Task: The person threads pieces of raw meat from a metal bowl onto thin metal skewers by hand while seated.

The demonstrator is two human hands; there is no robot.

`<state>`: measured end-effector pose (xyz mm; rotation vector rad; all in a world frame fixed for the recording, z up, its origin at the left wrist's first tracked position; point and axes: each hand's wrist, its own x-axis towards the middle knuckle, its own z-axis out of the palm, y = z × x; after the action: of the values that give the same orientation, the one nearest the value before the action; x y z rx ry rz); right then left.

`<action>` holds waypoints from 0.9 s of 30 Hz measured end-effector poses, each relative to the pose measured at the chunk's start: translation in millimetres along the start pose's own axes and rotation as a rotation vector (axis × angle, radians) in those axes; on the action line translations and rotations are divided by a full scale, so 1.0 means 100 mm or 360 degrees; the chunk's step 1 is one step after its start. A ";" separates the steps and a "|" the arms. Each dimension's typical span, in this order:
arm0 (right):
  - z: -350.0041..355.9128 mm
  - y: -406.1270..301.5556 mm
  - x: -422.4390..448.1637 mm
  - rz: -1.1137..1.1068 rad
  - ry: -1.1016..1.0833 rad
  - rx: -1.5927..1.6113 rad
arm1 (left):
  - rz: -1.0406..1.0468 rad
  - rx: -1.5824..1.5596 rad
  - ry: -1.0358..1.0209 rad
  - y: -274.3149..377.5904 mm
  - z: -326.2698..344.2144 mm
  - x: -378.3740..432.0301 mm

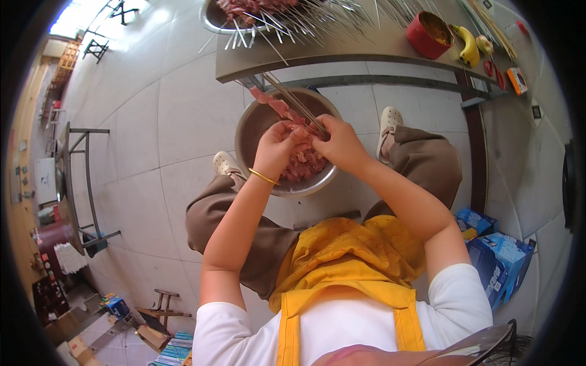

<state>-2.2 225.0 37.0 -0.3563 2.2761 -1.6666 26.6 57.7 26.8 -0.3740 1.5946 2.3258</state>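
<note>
Both of my hands meet above a metal basin (249, 120) on the floor between my feet. Pieces of raw meat (306, 168) lie in it. My left hand (274, 148) pinches a piece of raw meat at the near end of a row of meat chunks (274, 104) that appears threaded on a skewer. Several thin metal skewers (293, 97) are gripped in my right hand (341, 141), pointing away toward the table. The fingertips of both hands are close together at the meat, and partly hide the skewer there.
Ahead stands a low table (352, 56). On it are another metal basin (211, 23) with meat, many metal skewers (316, 20), a red container (417, 37), bananas (468, 48), red-handled scissors (490, 68) and an orange-and-white box (517, 81). Blue cartons (496, 263) sit at my right.
</note>
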 end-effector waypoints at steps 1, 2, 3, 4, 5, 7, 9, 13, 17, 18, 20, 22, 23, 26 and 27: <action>0.02 0.00 0.00 -0.0049 0.0024 -0.0052 | 0.0021 0.0018 -0.0006 -0.01 -0.02 0.00; 0.05 0.04 0.01 -0.0098 0.0049 -0.0104 | 0.0042 0.0050 0.0004 -0.02 -0.03 0.00; 0.07 0.07 0.02 -0.0146 0.0076 -0.0155 | 0.0059 0.0076 0.0003 -0.03 -0.03 -0.01; 0.08 0.09 0.02 -0.0195 0.0084 -0.0232 | 0.0076 0.0102 0.0001 -0.04 -0.03 -0.01; 0.09 0.10 0.02 -0.0202 0.0087 -0.0250 | 0.0092 0.0129 -0.0001 -0.05 -0.03 -0.02; 0.10 0.06 0.02 -0.0216 0.0087 -0.0278 | 0.0143 0.0123 0.0005 -0.06 -0.04 -0.05; 0.11 0.00 0.01 -0.0213 0.0070 -0.0246 | 0.0177 0.0094 -0.0005 -0.06 -0.05 -0.07; 0.13 -0.03 -0.01 -0.0238 0.0075 -0.0186 | 0.0240 0.0281 0.0109 0.01 -0.11 -0.09; 0.13 -0.03 -0.01 -0.0172 0.0051 -0.0192 | 0.0170 -0.0045 0.0160 0.08 -0.07 -0.11; 0.13 -0.03 -0.01 -0.0173 0.0046 -0.0205 | 0.0162 -0.0053 0.0166 0.06 -0.09 -0.10; 0.14 -0.03 0.00 -0.0170 0.0038 -0.0185 | 0.0155 -0.0092 0.0185 0.02 -0.12 -0.09; 0.17 -0.02 -0.01 -0.0157 0.0034 -0.0119 | 0.0154 -0.0151 0.0206 -0.02 -0.14 -0.07; 0.17 -0.05 -0.01 -0.0149 0.0034 -0.0116 | 0.0167 -0.0174 0.0215 -0.03 -0.15 -0.07; 0.19 -0.12 -0.02 -0.0112 0.0027 -0.0107 | 0.0177 -0.0231 0.0247 -0.06 -0.15 -0.07; 0.19 -0.12 -0.02 -0.0093 0.0024 -0.0104 | 0.0165 -0.0240 0.0255 -0.05 -0.15 -0.07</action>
<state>7.3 205.5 42.8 -0.4309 2.3572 -1.6304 36.3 45.3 19.8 -0.5361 1.5467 2.5613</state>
